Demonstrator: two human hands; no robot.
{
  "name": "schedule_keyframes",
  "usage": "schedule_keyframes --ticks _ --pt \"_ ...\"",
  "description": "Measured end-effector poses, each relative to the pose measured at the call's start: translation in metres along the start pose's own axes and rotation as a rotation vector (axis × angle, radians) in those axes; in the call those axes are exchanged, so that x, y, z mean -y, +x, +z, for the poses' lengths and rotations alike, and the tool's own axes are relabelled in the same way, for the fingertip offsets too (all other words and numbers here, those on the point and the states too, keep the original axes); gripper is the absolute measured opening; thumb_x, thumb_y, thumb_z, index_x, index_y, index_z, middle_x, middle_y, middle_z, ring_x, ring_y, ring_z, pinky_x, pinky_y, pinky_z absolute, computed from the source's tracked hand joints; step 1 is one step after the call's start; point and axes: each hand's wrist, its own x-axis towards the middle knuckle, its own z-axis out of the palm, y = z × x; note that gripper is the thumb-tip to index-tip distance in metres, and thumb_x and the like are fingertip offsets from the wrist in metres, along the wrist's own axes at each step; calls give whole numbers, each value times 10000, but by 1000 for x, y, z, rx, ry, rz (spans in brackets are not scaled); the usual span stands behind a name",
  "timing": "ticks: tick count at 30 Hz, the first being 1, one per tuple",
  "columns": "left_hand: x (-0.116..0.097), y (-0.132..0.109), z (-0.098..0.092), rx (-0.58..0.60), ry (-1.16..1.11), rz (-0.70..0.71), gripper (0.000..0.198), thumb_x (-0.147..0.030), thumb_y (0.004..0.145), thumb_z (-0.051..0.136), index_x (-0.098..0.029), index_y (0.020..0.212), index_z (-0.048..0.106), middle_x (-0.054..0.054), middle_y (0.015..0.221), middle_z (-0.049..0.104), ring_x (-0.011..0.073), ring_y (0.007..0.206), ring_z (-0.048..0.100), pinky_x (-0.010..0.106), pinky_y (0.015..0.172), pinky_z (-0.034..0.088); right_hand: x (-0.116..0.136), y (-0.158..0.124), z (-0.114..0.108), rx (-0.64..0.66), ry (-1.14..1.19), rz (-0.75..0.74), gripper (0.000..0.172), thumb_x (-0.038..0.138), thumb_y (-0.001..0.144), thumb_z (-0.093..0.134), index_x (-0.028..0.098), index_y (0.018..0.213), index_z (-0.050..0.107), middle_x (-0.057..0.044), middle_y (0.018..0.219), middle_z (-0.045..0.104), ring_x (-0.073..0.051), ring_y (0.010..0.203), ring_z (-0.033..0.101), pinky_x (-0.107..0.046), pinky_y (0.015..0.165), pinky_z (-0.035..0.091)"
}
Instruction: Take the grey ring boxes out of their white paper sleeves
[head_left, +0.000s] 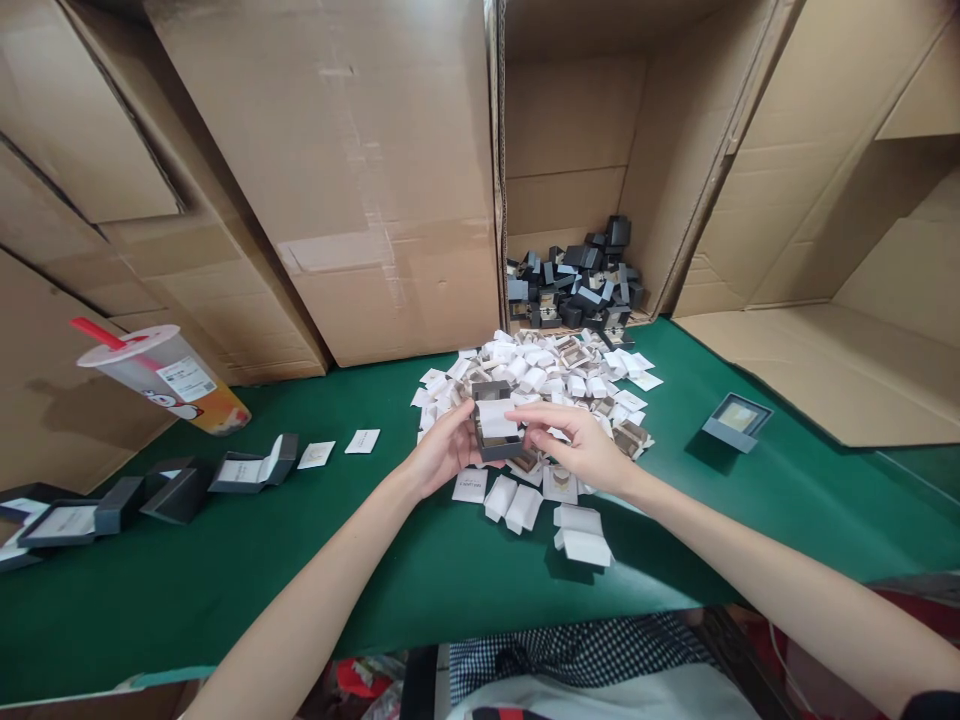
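My left hand point(442, 452) grips a small dark grey box point(496, 432) from its left side, just above the green table point(300, 560). A white insert pad sits in the open box. My right hand point(576, 442) holds the box's right side, its fingers reaching over the white pad. Right behind and under the hands lies a heap of white inserts point(555, 380), with a few loose ones point(581, 535) nearer to me.
Open dark boxes point(251, 470) stand in a row at the left, beside a lidded drink cup with a red straw point(161, 375). A carton at the back holds several dark boxes point(577, 275). One open box point(736, 420) sits at the right. Cardboard cartons wall the table.
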Motion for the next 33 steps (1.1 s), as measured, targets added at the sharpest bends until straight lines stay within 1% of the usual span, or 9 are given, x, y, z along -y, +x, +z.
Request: schedule_keyframes --ticks 3,6,8,12,17,20,27,29,33 --pt "-1 -1 2 33 11 3 420 -403 928 447 -164 1259 544 146 1079 685 250 873 691 365 687 587 -4 -2 2 36 -150 -108 376 115 870 414 242 1110 673 -64 1146 655 -131 713 655 -337 686 570" --pt "-2 -3 4 57 9 -3 430 -413 938 423 -166 1272 529 145 1091 679 246 872 691 367 694 586 -10 -4 5 5 -298 -204 394 72 869 396 222 1131 648 -74 1145 659 -168 900 668 -366 785 576" --pt "-3 -4 5 67 7 -6 439 -422 936 424 -167 1281 516 145 1093 675 246 864 691 370 687 587 -15 -5 7 -9 -376 -275 400 58 875 393 208 1167 622 -90 1197 635 -186 1027 639 -374 852 563" --pt "-2 -6 4 72 25 32 419 -387 906 511 -189 1275 497 129 1100 666 224 813 691 368 659 592 -21 -7 9 25 -513 -392 434 42 878 388 193 1249 555 -124 1315 549 -204 1126 591 -368 870 564" --pt "0 -6 4 49 93 56 446 -243 850 615 -184 1264 461 124 1098 660 204 818 685 353 672 596 -22 -7 8 53 -623 -424 428 71 881 416 209 1271 527 -135 1383 477 -223 1142 577 -385 850 576" --pt "0 -5 3 16 113 54 493 -235 852 610 -181 1302 417 123 1067 666 204 815 684 349 657 597 -22 -7 7 52 -652 -429 413 78 889 417 210 1263 530 -138 1374 486 -210 1083 603 -370 815 583" --pt "2 -3 1 -66 122 79 502 -255 838 620 -165 1292 426 107 1030 665 189 755 681 344 603 600 -20 -5 8 0 -648 -471 374 77 889 430 209 1216 554 -142 1375 489 -167 902 643 -333 692 585" --pt "2 -2 1 -81 132 73 532 -263 833 625 -166 1309 407 111 1041 663 189 746 681 347 597 601 -20 -5 8 3 -637 -493 371 78 892 430 206 1219 549 -136 1356 515 -173 937 644 -337 716 589" --pt "2 -2 2 -90 153 67 521 -273 830 629 -174 1295 414 107 1047 661 175 715 675 337 580 601 -20 -4 9 33 -633 -502 365 87 897 447 184 1235 544 -110 1249 615 -199 1078 620 -357 827 579"
